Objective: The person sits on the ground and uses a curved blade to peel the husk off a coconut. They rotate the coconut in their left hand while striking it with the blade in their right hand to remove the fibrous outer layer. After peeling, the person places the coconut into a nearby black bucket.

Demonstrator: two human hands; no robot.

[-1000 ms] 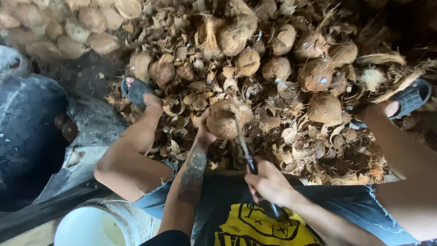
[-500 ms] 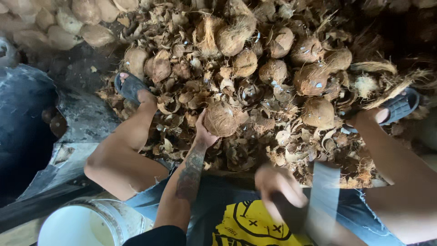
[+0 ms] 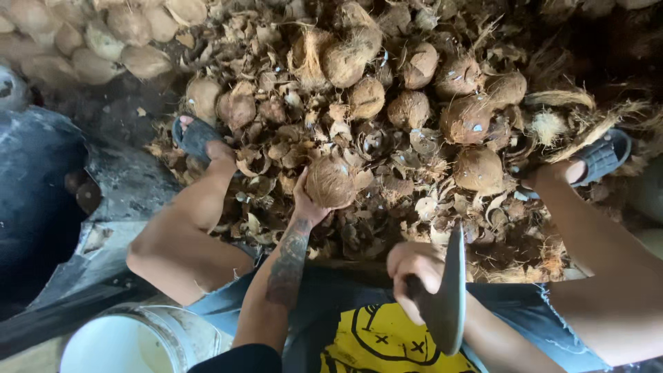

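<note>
A round brown coconut [image 3: 330, 182], rough and fibrous in its matt husk, was held in the left hand [image 3: 305, 204]. A broad grey metal blade [image 3: 447, 304], dull and smooth, was gripped in the right hand [image 3: 413, 269]. Dry, hairy husk scraps [image 3: 387, 145] were seen around. A white plastic bucket [image 3: 121, 343] looked smooth, and blue denim shorts [image 3: 214, 311] frayed.

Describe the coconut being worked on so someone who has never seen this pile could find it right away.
Start at the heap of brown husk scraps spread between the person's two sandalled feet. At its near edge, just left of centre, sits a round, fibrous brown coconut. Unlike the loose coconuts farther back, it alone is cupped from below by the left hand, while the right hand holds a broad blade raised nearby.
</note>
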